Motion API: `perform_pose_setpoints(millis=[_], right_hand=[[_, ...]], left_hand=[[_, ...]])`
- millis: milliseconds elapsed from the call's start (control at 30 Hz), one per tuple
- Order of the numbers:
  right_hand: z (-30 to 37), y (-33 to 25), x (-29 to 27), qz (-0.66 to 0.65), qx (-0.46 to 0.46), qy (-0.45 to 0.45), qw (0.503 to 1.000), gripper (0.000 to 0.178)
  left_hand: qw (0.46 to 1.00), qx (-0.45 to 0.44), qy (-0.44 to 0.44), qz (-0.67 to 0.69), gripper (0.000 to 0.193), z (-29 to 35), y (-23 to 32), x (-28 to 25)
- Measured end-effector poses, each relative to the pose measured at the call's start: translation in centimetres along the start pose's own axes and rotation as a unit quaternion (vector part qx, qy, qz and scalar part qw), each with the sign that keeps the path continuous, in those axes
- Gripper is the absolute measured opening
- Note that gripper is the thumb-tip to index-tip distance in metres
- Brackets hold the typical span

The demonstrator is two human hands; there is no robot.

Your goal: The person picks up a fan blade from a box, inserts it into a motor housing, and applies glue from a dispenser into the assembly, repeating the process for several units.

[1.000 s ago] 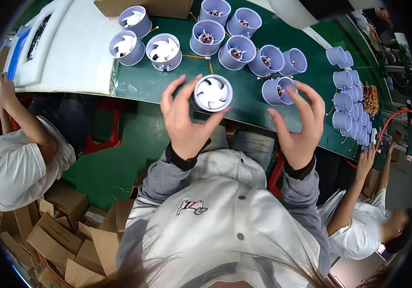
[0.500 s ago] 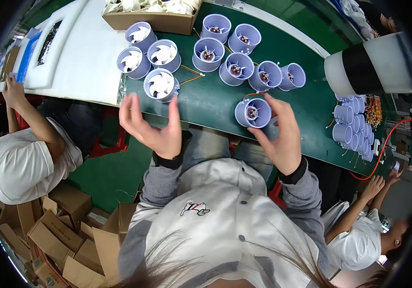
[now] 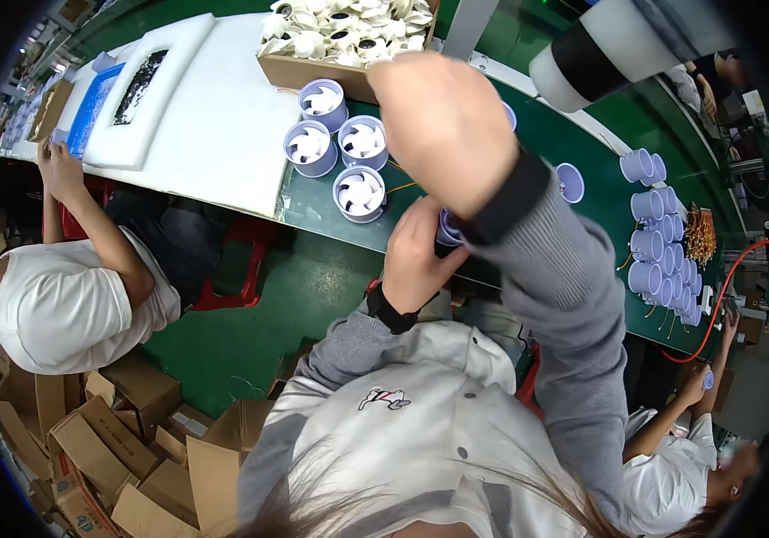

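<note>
My left hand [image 3: 413, 254] is closed around a lavender fan housing [image 3: 445, 224] at the bench's near edge; my right forearm covers most of that housing. My right hand [image 3: 447, 125] is stretched across the bench at the front right corner of a cardboard box [image 3: 321, 75] full of white fan impellers [image 3: 348, 31]. Its fingers point away and are hidden, so what they hold does not show. Left of my hands stand several housings with white impellers inside, the closest being a fitted housing [image 3: 359, 194]. An orange wire [image 3: 402, 186] lies beside it.
White foam sheet [image 3: 196, 117] covers the bench's left part. A white cylinder with a black band [image 3: 577, 67] juts in at upper right. Stacked housings [image 3: 662, 242] and a bundle of orange wires [image 3: 700, 235] stand at right. Co-workers sit on both sides; cardboard boxes [image 3: 133, 448] fill the lower left.
My right hand has let go of the housing and swung forward and left to the impeller box. My left hand has moved right and taken hold of the housing. The view has shifted.
</note>
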State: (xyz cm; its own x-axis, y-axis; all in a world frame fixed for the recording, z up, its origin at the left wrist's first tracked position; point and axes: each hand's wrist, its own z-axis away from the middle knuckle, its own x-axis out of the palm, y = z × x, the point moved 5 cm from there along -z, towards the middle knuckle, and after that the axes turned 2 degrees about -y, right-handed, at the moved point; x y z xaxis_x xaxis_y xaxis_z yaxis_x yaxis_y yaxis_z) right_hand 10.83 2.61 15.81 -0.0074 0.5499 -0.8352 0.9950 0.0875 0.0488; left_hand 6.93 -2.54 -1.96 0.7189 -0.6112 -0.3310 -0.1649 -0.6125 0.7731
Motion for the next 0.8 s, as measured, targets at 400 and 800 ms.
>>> perform_pose_setpoints(millis=[400, 800], right_hand=[[-9.2, 8.5, 15.6, -0.019, 0.203, -0.202, 0.958, 0.025], [5.6, -1.5, -2.4, -0.251, 0.127, 0.030, 0.959, 0.031]], left_hand=[[0.997, -0.003, 0.056, 0.053, 0.063, 0.4, -0.5, 0.0], [0.997, -0.004, 0.046, 0.068, 0.061, 0.6, -0.4, -0.5]])
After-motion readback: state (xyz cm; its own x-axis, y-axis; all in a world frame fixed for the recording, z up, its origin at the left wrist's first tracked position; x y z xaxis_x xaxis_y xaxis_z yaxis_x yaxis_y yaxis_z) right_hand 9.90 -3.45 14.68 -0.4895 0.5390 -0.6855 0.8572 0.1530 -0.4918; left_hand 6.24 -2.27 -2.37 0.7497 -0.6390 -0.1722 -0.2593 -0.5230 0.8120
